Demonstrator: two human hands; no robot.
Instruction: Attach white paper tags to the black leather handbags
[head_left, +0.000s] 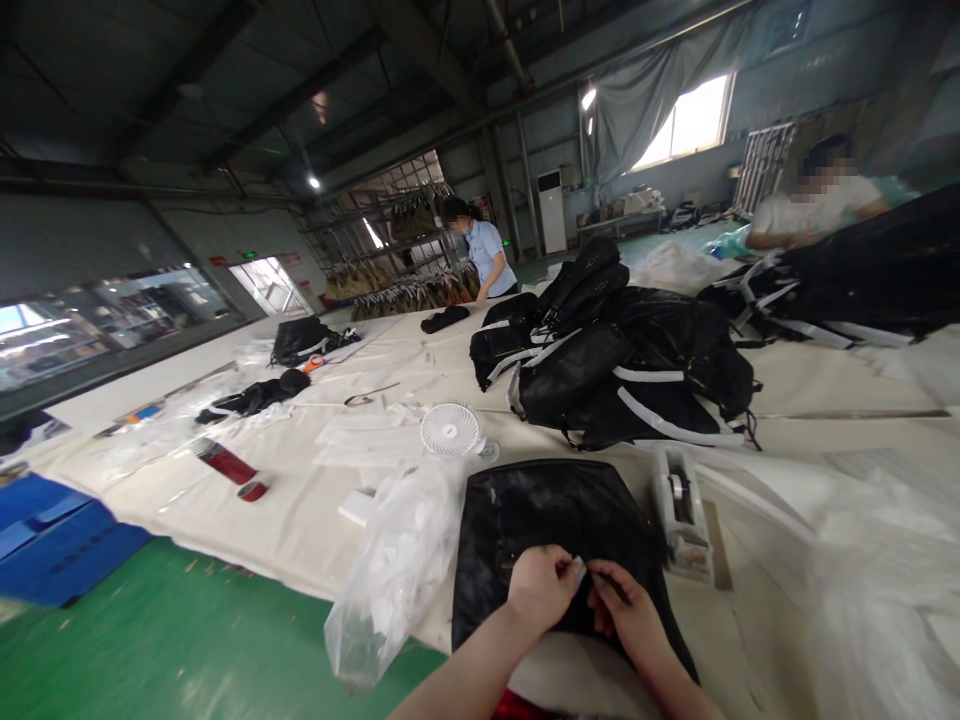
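Thumb and finger closed, a left hand (541,585) pinches a small clear piece (578,568) at lower center of the frame, nearer it than the right hand (628,606), whose curled fingers' hold is unclear, above a black bag (551,505) reaching upward in frame.

Both forearms reach forward; left hand (545,585) and right hand (621,600) nearly meet (fingertips pinched, knuckles bent).

black bag (551,505), lying on pale table (292,510)
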